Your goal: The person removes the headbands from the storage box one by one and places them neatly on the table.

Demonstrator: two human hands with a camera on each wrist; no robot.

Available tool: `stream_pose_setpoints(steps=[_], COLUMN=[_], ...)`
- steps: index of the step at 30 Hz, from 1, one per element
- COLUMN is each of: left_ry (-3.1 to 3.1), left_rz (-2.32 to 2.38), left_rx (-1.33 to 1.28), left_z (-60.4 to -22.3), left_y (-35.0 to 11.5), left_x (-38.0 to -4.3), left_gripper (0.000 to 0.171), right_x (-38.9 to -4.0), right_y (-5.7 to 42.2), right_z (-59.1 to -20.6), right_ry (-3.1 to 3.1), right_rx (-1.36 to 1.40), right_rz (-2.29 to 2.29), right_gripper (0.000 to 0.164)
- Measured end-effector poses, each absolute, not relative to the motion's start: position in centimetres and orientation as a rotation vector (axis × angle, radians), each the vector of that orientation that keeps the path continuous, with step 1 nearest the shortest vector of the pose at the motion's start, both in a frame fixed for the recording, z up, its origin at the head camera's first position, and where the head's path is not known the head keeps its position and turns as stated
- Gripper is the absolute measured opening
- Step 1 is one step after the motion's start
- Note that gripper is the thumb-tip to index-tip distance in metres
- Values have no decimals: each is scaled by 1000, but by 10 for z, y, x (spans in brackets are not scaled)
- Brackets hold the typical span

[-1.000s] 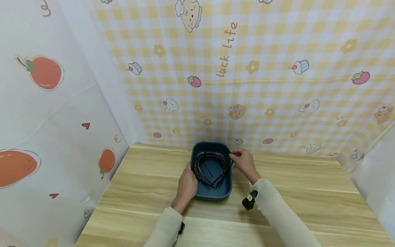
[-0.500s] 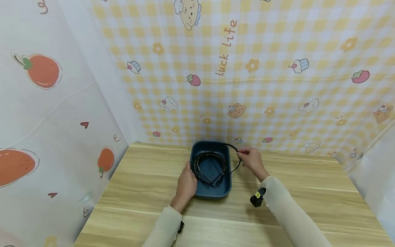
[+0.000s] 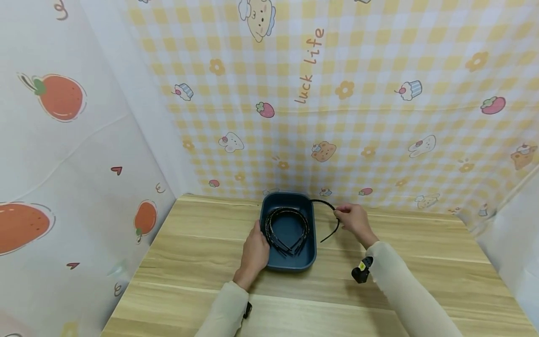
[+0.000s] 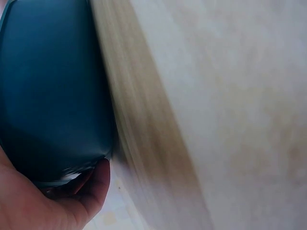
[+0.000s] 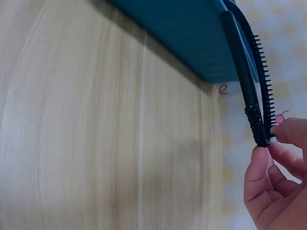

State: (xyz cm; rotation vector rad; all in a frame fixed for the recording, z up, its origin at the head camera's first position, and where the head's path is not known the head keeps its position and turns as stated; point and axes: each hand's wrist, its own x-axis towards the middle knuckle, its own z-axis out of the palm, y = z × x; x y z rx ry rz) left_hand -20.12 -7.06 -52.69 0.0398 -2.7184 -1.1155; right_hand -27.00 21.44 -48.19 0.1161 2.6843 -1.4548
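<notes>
Pinched between the thumb and fingertips of the right hand (image 3: 353, 219), the thin black toothed plastic headband (image 3: 331, 216) is now hanging clear of the dark teal rounded plastic bin (image 3: 266, 215), having travelled rightward from the bin's right rim, where it sat a second ago; only its far end is reaching back near the bin's upper right corner, while its lower tip is hanging free above the light wooden tabletop (image 3: 421, 243). From the right wrist view, the fingers (image 5: 268, 167) are closing on the studded band (image 5: 254, 115) near one end, comb teeth pointing away from the bin wall (image 5: 192, 43). Meanwhile the left hand (image 3: 254, 250) is staying where it was, its fingers curling round the bin's left wall to steady it. Inside the bin, the remaining black headbands (image 3: 286, 229) are lying nested together, apparently undisturbed, so one band is coming out while the rest are waiting.
</notes>
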Motion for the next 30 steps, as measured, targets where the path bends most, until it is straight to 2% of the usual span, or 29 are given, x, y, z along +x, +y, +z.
stream_pose_setpoints(steps=[30], left_ry=[-2722], left_rz=[-1121], left_rx=[38], left_z=[-525], left_y=[-71], left_x=[-200], left_gripper=[45], right_x=[-270], right_y=[246], right_z=[-494], right_ry=[2681], right_rx=[219], right_rz=[-1445], right_gripper=[32])
